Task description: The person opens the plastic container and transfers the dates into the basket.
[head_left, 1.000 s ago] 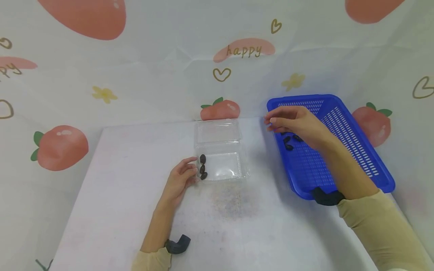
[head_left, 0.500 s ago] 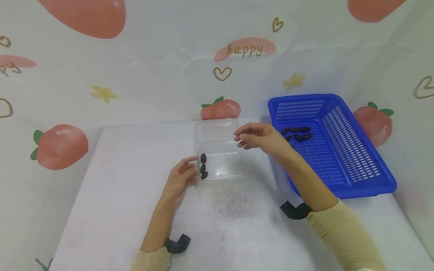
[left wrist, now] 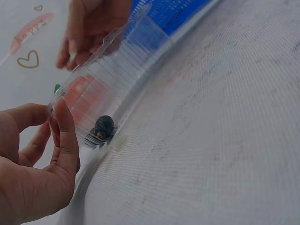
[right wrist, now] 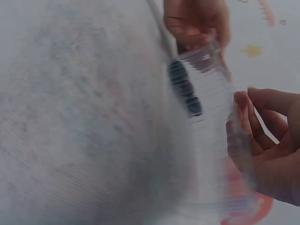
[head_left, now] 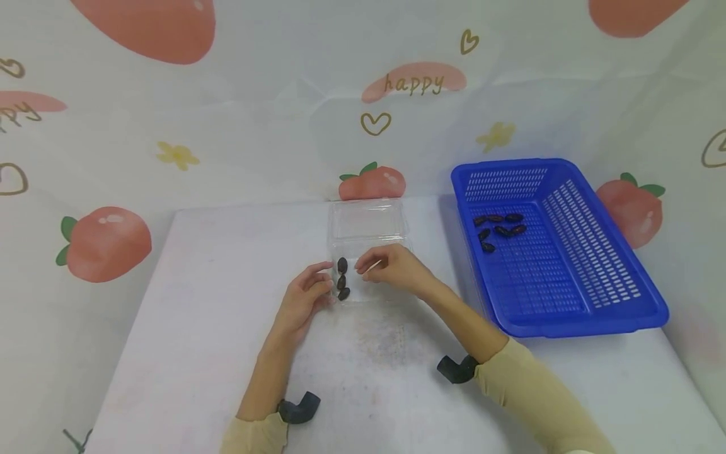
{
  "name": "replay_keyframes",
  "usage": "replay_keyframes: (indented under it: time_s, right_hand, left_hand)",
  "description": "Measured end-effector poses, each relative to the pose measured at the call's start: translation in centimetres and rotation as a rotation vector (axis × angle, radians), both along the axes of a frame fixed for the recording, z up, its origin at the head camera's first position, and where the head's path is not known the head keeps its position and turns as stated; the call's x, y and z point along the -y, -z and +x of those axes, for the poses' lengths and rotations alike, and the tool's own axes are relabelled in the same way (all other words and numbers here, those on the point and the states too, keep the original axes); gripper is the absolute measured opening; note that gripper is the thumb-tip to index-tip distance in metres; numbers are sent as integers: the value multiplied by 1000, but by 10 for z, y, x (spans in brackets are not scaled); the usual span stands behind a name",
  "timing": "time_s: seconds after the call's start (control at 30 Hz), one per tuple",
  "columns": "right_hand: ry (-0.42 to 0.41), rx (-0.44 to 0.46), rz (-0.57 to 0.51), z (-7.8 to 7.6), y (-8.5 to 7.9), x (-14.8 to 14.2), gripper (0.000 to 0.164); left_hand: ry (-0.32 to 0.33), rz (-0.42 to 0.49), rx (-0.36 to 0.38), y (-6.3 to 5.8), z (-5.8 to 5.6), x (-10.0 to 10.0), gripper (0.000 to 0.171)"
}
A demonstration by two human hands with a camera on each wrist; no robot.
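Observation:
A clear plastic clamshell box (head_left: 368, 293) lies open on the table, its lid (head_left: 368, 221) folded back toward the wall. Three dark oval dates (head_left: 342, 282) form a row along the box's left side. My left hand (head_left: 303, 296) pinches the left rim between thumb and fingers, plain in the left wrist view. Over the middle of the box, right of the row, is my right hand (head_left: 391, 268), its thumb and fingertips drawn close together. Whether something sits between those fingertips is hidden; the right wrist view is blurred.
A blue perforated basket (head_left: 578, 315) stands on the right of the table, with several more dates (head_left: 501, 230) in its far left part. White cloth printed with strawberries hangs behind the table (head_left: 215, 284). A faint stain marks the cloth in front of the box.
My right hand has moved left from above the basket, past the lid, and down over the box. The left hand and the row of dates stay in place.

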State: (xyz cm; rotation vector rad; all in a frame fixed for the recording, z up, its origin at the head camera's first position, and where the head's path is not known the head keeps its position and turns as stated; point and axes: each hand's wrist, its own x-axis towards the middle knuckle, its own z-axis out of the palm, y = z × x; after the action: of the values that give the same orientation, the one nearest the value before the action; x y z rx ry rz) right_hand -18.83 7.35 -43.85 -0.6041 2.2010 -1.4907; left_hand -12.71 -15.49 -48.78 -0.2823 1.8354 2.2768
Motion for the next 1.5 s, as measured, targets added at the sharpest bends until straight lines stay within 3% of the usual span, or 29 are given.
replay_keyframes:
  time_s: [0.2, 0.47, 0.77, 1.13, 1.5]
  right_hand:
    - [-57, -33, 96, -5, 22, 14, 22]
    - [-120, -80, 172, -8, 32, 23, 25]
    - [-150, -13, 203, -7, 34, 36, 22]
    - [-185, -18, 214, -9, 36, 37, 16]
    - [-106, 11, 208, -10, 23, 29, 16]
  left_hand:
    - [0, 18, -1, 2, 2, 0, 42]
    - [-2, 24, -10, 3, 3, -1, 44]
    - [8, 36, -22, 3, 3, 0, 44]
    - [14, 39, -25, 2, 3, -1, 44]
    - [15, 36, -24, 1, 1, 1, 44]
